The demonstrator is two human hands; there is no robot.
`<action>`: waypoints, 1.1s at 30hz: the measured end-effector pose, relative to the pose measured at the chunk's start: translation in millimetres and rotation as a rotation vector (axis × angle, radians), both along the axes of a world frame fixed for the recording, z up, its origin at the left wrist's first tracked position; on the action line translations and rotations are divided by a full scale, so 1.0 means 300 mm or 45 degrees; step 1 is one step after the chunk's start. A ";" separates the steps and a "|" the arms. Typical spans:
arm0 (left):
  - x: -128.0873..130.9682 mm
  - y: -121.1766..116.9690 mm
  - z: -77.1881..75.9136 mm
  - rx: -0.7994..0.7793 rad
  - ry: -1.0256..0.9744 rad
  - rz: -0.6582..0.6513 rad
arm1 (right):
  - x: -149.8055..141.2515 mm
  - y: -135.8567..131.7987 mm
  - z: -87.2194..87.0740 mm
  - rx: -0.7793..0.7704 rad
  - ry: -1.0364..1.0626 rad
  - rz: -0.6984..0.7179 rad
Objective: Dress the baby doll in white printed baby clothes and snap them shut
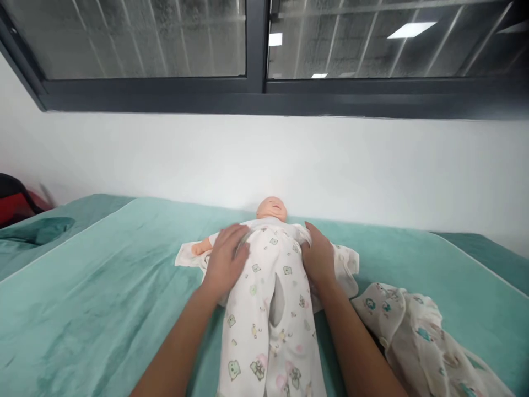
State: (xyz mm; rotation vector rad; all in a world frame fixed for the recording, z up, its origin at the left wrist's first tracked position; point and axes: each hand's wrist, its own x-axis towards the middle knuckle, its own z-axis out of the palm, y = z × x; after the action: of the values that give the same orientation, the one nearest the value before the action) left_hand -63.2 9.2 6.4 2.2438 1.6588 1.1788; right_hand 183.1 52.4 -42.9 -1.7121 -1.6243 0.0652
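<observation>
A baby doll (271,209) lies on its back on a teal bed (103,286), its head toward the wall. White printed trousers (268,320) cover its body and legs. My left hand (225,259) lies flat on the doll's left side at the waist, fingers stretched out. My right hand (318,256) rests on the other side of the waist, fingers curled against the cloth near the waistband. A white garment (345,264) is spread under the doll.
Another crumpled printed garment (417,331) lies on the bed at the right. A white wall and a dark-framed window (256,88) stand behind the bed. A red and black object (14,201) sits at the far left edge.
</observation>
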 end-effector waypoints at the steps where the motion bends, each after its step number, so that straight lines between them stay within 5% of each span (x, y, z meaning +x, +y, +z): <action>1: 0.037 -0.011 0.019 -0.028 -0.013 -0.082 | 0.005 0.005 0.003 -0.011 0.030 -0.020; 8: 0.348 0.085 0.139 -0.111 0.717 -0.351 | 0.028 0.002 0.020 -0.134 -0.007 -0.196; 11: 0.469 0.161 0.147 -0.315 1.065 -0.327 | 0.033 -0.004 0.030 -0.225 -0.022 -0.309; 16: 0.589 0.239 0.114 -0.499 1.198 -0.263 | 0.049 0.001 0.040 -0.324 -0.056 -0.286; 24: 0.566 0.293 0.135 -0.509 1.202 -0.306 | 0.110 0.018 0.024 -0.190 0.125 -0.175; 33: 0.430 0.270 0.297 -0.415 1.146 -0.257 | 0.182 0.047 0.015 0.028 1.233 -0.212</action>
State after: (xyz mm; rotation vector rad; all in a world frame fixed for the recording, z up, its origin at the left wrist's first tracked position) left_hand 65.7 90.0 95.6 2.7768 1.5924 -0.2174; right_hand 237.8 66.6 -38.2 -1.4282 -0.7542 0.6774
